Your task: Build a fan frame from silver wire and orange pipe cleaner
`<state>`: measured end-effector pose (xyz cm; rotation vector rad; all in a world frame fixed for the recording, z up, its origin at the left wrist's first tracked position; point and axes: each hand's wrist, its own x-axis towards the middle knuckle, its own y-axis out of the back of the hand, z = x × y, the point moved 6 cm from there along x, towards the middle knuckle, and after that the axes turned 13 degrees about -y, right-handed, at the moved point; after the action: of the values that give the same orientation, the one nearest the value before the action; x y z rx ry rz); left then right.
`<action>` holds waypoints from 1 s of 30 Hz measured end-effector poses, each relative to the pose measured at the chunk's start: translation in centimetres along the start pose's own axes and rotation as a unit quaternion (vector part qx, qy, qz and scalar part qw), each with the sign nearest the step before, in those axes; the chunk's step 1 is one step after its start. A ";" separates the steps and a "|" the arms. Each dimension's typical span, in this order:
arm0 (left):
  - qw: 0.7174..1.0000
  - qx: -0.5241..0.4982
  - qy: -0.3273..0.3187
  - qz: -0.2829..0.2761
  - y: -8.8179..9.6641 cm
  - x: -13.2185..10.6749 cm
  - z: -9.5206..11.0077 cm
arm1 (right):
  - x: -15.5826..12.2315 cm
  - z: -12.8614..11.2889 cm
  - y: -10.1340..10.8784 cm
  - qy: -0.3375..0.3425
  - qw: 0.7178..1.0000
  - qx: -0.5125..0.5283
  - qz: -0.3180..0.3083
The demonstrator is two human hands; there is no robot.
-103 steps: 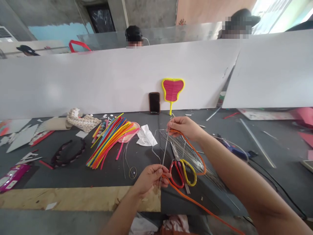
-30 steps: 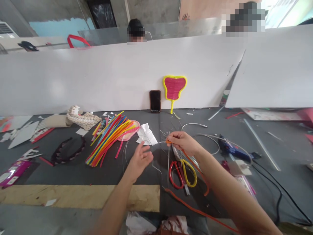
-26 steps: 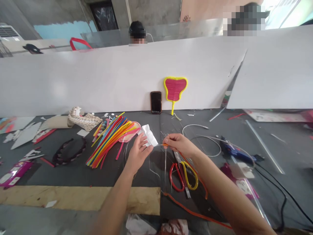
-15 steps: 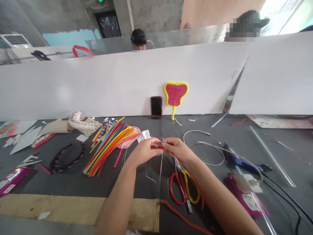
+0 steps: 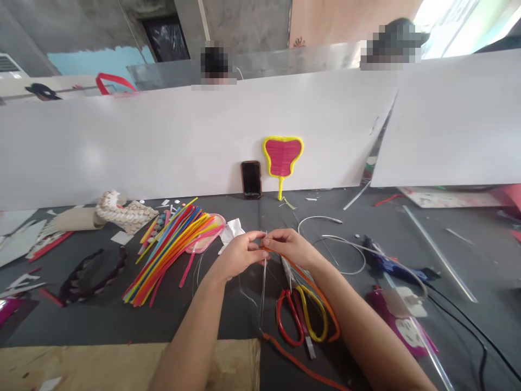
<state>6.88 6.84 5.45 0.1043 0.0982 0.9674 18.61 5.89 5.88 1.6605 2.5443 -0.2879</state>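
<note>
My left hand (image 5: 238,254) and my right hand (image 5: 291,247) meet over the grey table (image 5: 407,233), fingertips pinched together on a thin wire frame (image 5: 262,293) and the end of an orange pipe cleaner (image 5: 321,296). The wire hangs down from the pinch toward the table's near edge. The orange pipe cleaner trails from my right fingers, loops past the red and yellow scissors (image 5: 301,320) and runs off the bottom. Both hands are closed.
A pile of coloured pipe cleaners (image 5: 171,244) lies left of my hands. A blue glue gun (image 5: 386,260) with cable and a pink packet (image 5: 402,326) lie right. A phone (image 5: 251,179) and a pink-yellow fan (image 5: 283,160) lean on white boards, with other people behind.
My left hand let go of the wire's lower end, swung out open, then came back up to meet my right hand. Now both pinch the wire and orange pipe cleaner together.
</note>
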 end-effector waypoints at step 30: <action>0.990 -0.015 -0.076 0.116 2.4 1.1 1.5 | -1.5 2.9 -4.0 -0.133 0.980 -0.090 0.121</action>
<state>5.72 9.00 7.19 0.1639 -0.0699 1.1889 15.50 2.43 3.73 1.7101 2.0876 -0.2335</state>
